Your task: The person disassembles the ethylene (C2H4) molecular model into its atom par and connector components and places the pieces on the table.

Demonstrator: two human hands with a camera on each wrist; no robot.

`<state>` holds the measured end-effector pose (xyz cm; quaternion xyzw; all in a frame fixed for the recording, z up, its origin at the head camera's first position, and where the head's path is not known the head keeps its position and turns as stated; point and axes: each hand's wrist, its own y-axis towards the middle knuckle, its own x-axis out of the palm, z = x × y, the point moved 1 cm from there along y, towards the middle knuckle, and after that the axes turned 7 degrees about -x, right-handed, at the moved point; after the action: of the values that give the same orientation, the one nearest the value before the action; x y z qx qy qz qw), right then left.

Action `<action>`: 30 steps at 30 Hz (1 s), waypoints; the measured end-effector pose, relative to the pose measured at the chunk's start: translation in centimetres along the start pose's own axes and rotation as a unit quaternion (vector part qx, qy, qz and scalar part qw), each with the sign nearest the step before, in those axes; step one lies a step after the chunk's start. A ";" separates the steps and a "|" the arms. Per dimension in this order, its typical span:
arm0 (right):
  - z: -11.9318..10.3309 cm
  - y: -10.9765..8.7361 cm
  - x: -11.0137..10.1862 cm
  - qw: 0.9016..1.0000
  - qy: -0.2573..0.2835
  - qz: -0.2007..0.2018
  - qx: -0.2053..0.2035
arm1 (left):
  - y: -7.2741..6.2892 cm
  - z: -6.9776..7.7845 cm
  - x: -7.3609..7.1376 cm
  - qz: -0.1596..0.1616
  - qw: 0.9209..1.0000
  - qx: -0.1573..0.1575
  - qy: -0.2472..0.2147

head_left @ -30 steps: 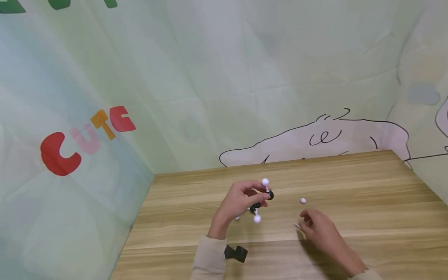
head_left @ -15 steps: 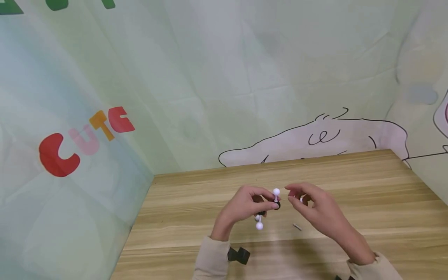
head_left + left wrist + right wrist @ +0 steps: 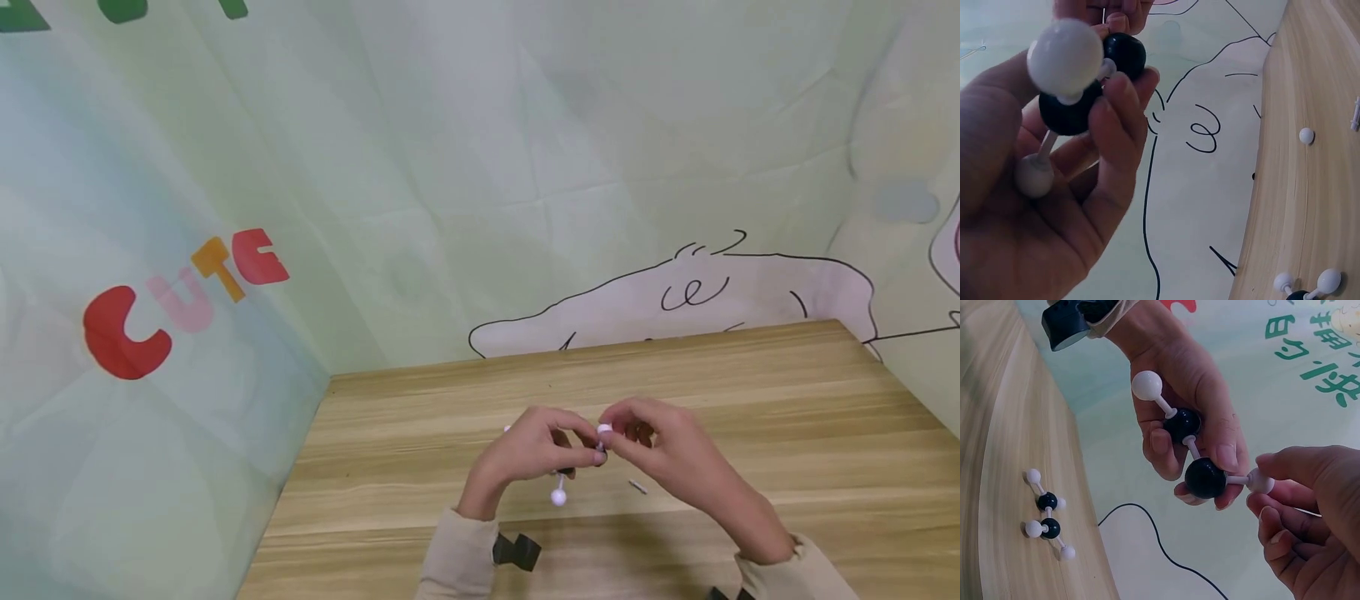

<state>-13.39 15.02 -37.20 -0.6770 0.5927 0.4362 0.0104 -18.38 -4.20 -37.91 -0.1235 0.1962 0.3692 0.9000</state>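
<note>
Your left hand (image 3: 527,451) grips the ball-and-stick model (image 3: 1205,477); your right hand (image 3: 670,443) pinches the white ball (image 3: 1262,481) at its end. Sideways pressure could pop the stick (image 3: 1237,480) loose.

The right grip (image 3: 1325,509) pinches a white ball (image 3: 1260,481).
</note>
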 end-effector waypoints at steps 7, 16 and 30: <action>-0.2 0.0 0.2 1.000 -0.017 0.000 -0.014 | 0.0 0.1 0.2 0.015 1.000 -0.017 0.012; -0.3 -0.1 0.7 0.997 -0.056 0.011 -0.047 | 0.2 0.2 0.5 0.046 0.998 -0.023 0.036; 0.1 -0.9 0.6 0.992 -0.017 -0.009 -0.121 | 0.1 0.7 -0.4 -0.047 0.998 -0.011 0.050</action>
<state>-12.75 14.81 -38.08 -0.6710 0.5292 0.5161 -0.0579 -18.53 -4.15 -37.14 -0.1611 0.2310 0.3219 0.9039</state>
